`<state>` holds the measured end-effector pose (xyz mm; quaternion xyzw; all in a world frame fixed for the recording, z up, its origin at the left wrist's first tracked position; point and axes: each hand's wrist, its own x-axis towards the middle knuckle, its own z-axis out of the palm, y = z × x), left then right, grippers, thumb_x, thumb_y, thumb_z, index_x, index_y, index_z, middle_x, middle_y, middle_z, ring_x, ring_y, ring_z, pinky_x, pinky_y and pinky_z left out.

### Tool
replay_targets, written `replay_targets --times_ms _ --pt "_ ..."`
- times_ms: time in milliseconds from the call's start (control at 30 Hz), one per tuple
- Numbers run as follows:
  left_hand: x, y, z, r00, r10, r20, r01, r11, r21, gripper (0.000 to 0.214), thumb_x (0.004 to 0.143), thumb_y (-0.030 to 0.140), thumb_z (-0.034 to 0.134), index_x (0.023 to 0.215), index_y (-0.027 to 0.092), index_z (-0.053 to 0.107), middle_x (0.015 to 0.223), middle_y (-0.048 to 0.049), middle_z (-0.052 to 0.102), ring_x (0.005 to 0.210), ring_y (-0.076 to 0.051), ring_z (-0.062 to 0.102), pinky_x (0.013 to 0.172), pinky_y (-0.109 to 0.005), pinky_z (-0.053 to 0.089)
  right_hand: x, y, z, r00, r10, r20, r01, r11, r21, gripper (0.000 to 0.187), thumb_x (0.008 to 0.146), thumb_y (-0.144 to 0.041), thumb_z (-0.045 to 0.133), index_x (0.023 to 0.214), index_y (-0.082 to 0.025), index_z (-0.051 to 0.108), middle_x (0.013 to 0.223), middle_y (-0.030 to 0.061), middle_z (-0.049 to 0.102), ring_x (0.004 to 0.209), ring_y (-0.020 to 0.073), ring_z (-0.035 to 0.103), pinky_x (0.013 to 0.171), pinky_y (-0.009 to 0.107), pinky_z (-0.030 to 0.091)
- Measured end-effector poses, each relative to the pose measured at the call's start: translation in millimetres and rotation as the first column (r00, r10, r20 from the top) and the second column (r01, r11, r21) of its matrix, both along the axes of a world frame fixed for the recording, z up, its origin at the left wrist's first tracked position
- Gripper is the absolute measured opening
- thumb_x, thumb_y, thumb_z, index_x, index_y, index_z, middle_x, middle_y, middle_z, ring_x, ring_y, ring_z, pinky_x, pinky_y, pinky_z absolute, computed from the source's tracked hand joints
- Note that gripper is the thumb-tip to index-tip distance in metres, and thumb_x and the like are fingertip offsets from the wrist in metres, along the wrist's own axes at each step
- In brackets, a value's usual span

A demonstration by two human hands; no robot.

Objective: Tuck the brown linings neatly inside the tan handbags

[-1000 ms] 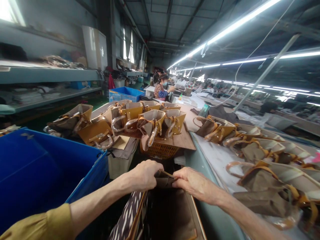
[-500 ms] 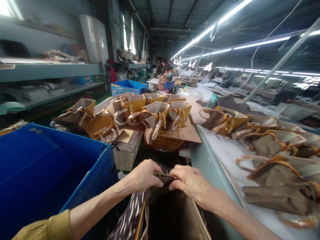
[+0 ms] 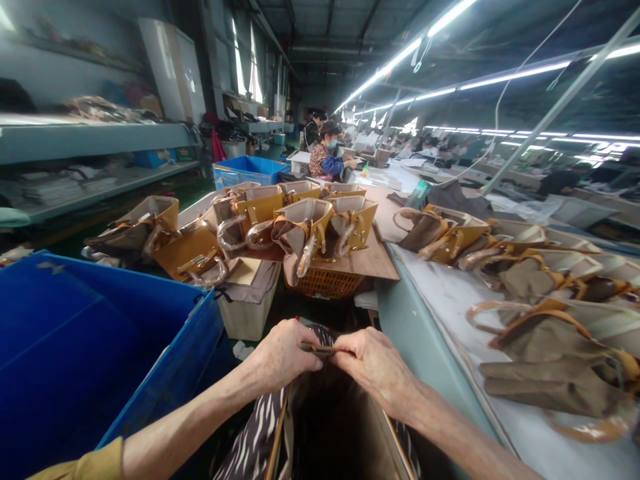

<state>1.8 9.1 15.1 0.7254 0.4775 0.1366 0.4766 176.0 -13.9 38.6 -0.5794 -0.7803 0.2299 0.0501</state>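
Observation:
A handbag (image 3: 340,420) stands open at the bottom middle, its brown lining facing up and a mustard edge running along the left side. Both hands pinch the far rim of its mouth. My left hand (image 3: 287,353) is closed on the rim, thumb and fingers together. Close beside it, my right hand (image 3: 367,363) grips the same rim a short gap away. Dark cloth with white streaks (image 3: 255,433) lies below and left of the bag, over the lap by the look of it. The bag's bottom is in shadow.
A big blue bin (image 3: 100,347) stands at the left. Several mustard-and-brown handbags (image 3: 305,227) crowd a board ahead over a yellow basket (image 3: 325,283). More bags (image 3: 555,353) cover the white-topped table (image 3: 450,320) at right. A co-worker (image 3: 327,157) sits further off.
Both hands keep their pinch on the bag's rim and have drawn slightly closer to each other, the rim fold between them flattening. The view has turned a little to the right.

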Motion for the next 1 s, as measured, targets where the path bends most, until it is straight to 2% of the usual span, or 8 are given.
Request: replay_targets --times_ms 100,233,400,533,700,867,1000 --pt "0.9 0.0 -1.7 1.0 0.013 -0.007 -0.012 1.0 0.007 0.021 0.062 0.022 0.053 0.071 0.015 0.07 0.055 0.0047 0.04 0.055 -0.01 0.036 0.048 -0.02 0.024 -2.4 0.5 -0.7 1.0 -0.025 0.004 0.025 1.0 -0.01 0.023 0.077 -0.024 0.049 0.073 -0.022 0.072 0.068 0.0041 0.069 0.058 0.0128 0.052 0.055 0.021 0.031" --pt "2.7 -0.3 -2.5 1.0 0.029 -0.007 -0.029 1.0 0.013 0.023 0.063 0.023 0.054 0.076 0.017 0.072 0.056 0.0043 0.043 0.057 -0.011 0.04 0.05 -0.02 0.026 -2.2 2.4 -4.3 0.992 0.011 -0.128 -0.016 0.999 -0.044 0.023 0.078 -0.026 0.049 0.083 -0.027 0.071 0.068 -0.0015 0.066 0.067 0.0137 0.057 0.061 0.021 0.033" --pt "3.6 -0.9 -4.5 0.999 0.039 0.005 -0.039 0.999 0.015 0.023 0.063 0.022 0.054 0.077 0.017 0.072 0.057 0.0045 0.045 0.058 -0.011 0.042 0.051 -0.02 0.027 -3.4 5.1 -7.1 0.98 -0.022 -0.197 0.007 0.997 -0.077 0.021 0.076 -0.027 0.051 0.074 -0.027 0.071 0.06 -0.0034 0.057 0.064 0.0135 0.054 0.06 0.021 0.033" --pt "3.0 -3.6 -3.8 0.998 0.069 0.0 -0.069 0.998 0.001 0.022 0.061 0.021 0.056 0.077 0.017 0.071 0.059 0.005 0.046 0.06 -0.011 0.043 0.05 -0.02 0.026 -6.6 5.8 -4.8 0.979 -0.084 -0.186 0.063 0.991 -0.118 0.021 0.072 -0.026 0.051 0.07 -0.026 0.072 0.057 -0.0027 0.054 0.061 0.0141 0.05 0.055 0.022 0.03" --pt "1.0 -9.6 3.0 0.998 0.054 0.04 -0.055 0.998 0.027 0.024 0.064 0.02 0.052 0.081 0.016 0.069 0.058 0.006 0.046 0.055 -0.009 0.04 0.049 -0.02 0.026 -8.9 3.5 -2.1 0.981 -0.143 -0.132 0.13 0.986 -0.101 0.024 0.069 -0.024 0.049 0.068 -0.021 0.073 0.06 0.0004 0.061 0.061 0.0155 0.05 0.052 0.022 0.029" --pt "-2.0 -11.0 7.9 0.991 0.128 -0.028 -0.125 0.988 0.093 0.027 0.064 0.013 0.043 0.073 0.015 0.069 0.051 0.0058 0.039 0.049 -0.008 0.032 0.049 -0.021 0.024 -11.4 0.2 -2.0 0.986 -0.106 -0.132 0.099 0.994 -0.053 0.023 0.072 -0.028 0.05 0.072 -0.024 0.073 0.066 0.003 0.069 0.061 0.0159 0.052 0.052 0.022 0.03" --pt "-4.2 -10.8 7.4 0.986 0.164 -0.027 -0.161 0.983 0.092 0.025 0.062 0.013 0.042 0.067 0.015 0.067 0.05 0.0053 0.04 0.048 -0.008 0.035 0.049 -0.021 0.024 -13.3 -0.2 -7.2 0.991 -0.101 -0.092 0.102 0.995 0.013 0.022 0.074 -0.027 0.051 0.073 -0.025 0.073 0.072 0.0054 0.071 0.062 0.0162 0.055 0.053 0.022 0.031"
